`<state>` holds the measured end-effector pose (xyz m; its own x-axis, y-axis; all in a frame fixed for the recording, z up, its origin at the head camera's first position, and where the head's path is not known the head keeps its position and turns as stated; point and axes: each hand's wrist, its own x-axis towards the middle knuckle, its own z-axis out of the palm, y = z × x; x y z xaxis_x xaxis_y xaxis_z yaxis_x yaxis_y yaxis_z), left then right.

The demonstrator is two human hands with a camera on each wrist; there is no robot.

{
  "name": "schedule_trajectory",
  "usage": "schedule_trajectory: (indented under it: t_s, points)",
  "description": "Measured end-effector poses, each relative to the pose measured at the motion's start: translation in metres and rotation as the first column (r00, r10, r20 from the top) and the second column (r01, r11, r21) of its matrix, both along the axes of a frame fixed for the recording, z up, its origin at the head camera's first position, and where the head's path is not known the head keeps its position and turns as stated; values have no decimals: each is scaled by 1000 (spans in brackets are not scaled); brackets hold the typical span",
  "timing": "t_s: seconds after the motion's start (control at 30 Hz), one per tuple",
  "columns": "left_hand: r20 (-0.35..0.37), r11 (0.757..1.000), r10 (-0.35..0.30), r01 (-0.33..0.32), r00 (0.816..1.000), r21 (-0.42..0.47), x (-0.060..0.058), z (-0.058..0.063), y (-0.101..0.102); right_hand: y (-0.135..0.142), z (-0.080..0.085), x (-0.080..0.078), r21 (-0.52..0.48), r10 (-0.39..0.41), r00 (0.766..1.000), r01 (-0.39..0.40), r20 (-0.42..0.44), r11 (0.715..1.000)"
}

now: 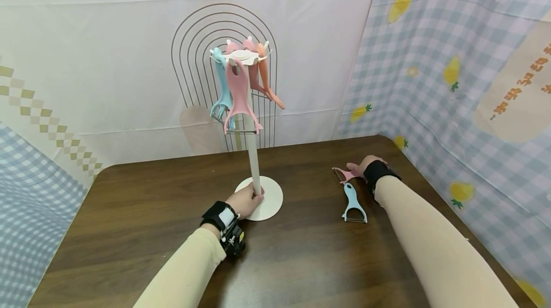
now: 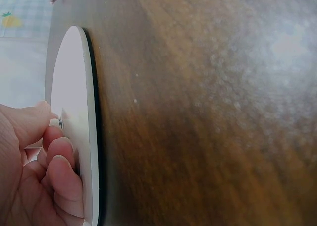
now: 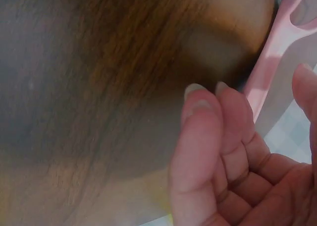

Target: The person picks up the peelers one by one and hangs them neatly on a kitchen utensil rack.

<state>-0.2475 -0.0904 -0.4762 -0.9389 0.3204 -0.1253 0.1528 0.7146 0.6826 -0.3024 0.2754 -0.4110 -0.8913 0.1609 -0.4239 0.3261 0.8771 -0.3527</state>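
In the head view a white stand (image 1: 252, 155) rises from a round base (image 1: 272, 198). My left hand (image 1: 245, 201) grips its pole low down, thumb and curled fingers around it; the left wrist view shows the fingers close above the base (image 2: 72, 77). At the right, my right hand (image 1: 370, 165) is at a pink peeler (image 1: 344, 174), its handle partly hidden by the hand. In the right wrist view the fingers are curled beside the handle (image 3: 265, 77), with the thumb apart. A light blue peeler (image 1: 351, 198) lies just in front of the pink one.
Several peelers hang from the stand's top, among them a pink one (image 1: 238, 90), a blue one (image 1: 222, 83) and an orange one (image 1: 263, 71). The brown table (image 1: 129, 231) meets a white cloth (image 1: 107, 59) behind and a checked cloth (image 1: 430, 93) at the right.
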Motion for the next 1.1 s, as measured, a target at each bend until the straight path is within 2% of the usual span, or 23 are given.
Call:
schedule_trajectory:
  t_s: [0.13,0.33,0.5,0.8,0.9,1.03,1.1]
  points:
    - [-5,1000,-3,3,1000,-10,0,0,0,-2,1,6,-10,-4,1000,4,0,1000]
    - [-5,1000,-7,7,1000,-19,0,0,-1,-4,0,7,36,35,999,-35,-13,999]
    - [-1,1000,-5,5,1000,-18,0,0,-1,-7,-1,3,89,49,997,-44,-58,995]
    - [-3,1000,-1,1,1000,-12,1,3,-1,-8,-6,-8,181,140,987,-124,-80,976]
    - [0,1000,-3,3,1000,-10,1,2,-2,-10,-8,-10,171,103,990,-86,-96,982]
    - [-6,1000,-13,13,1000,-6,0,-1,-2,-10,-11,-9,103,28,992,-16,-120,995]
    - [-6,1000,-16,16,1000,-3,0,-1,-2,-9,-14,-12,129,63,986,-43,-155,991]
